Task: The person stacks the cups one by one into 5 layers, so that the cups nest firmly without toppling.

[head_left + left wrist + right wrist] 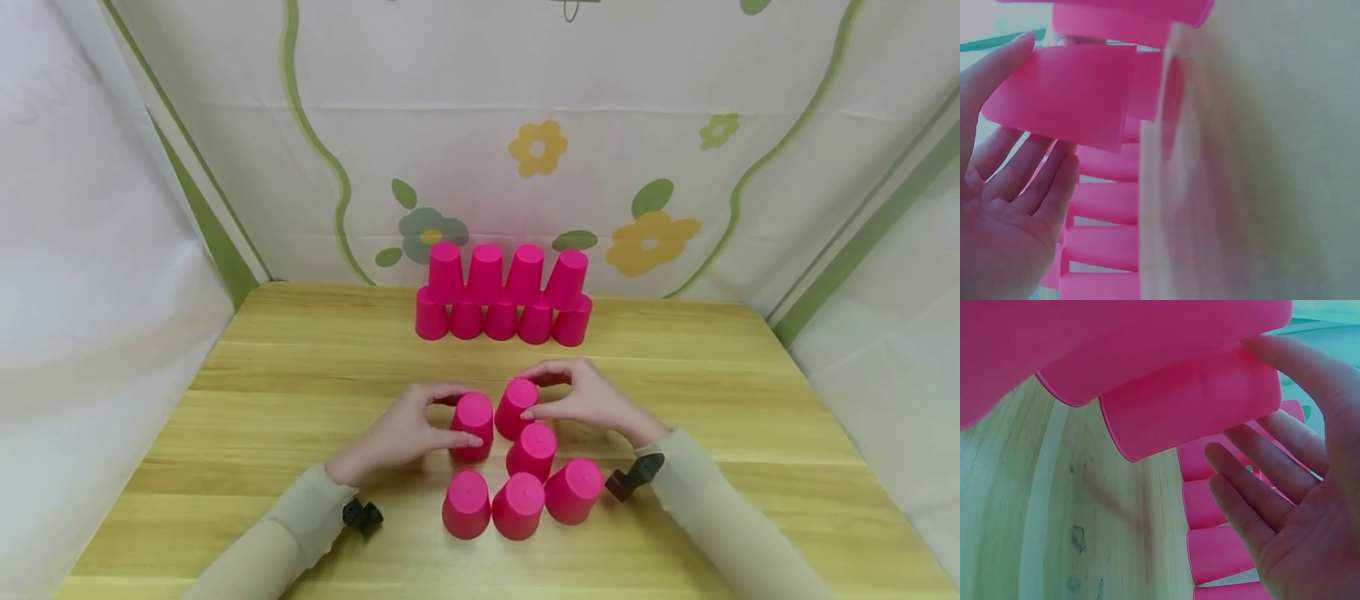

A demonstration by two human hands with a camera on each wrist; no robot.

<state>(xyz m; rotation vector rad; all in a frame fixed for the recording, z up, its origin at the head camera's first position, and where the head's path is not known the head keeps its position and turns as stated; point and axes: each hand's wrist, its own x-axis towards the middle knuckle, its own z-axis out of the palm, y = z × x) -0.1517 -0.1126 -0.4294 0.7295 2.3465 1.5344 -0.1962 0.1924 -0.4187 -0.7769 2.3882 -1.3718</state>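
Note:
My left hand [405,429] grips a pink plastic cup [472,421], bottom up, thumb on the near side and fingers behind. In the left wrist view, that cup [1066,94] appears slightly raised and tilted off the table. Just to its right, my right hand [588,400] holds another upside-down pink cup [516,408] between thumb and fingers, as the held cup [1191,400] in the right wrist view also shows. Close in front of it stands a pink cup [532,452]. Nearer still is a row of three cups, with a middle cup [518,506].
Behind the hands, a two-tier wall of upside-down pink cups [486,275] stands near the back edge of the wooden table [315,358]. White flowered curtains [450,83] enclose the back and sides. Dark wrist devices [363,517] sit at both cuffs.

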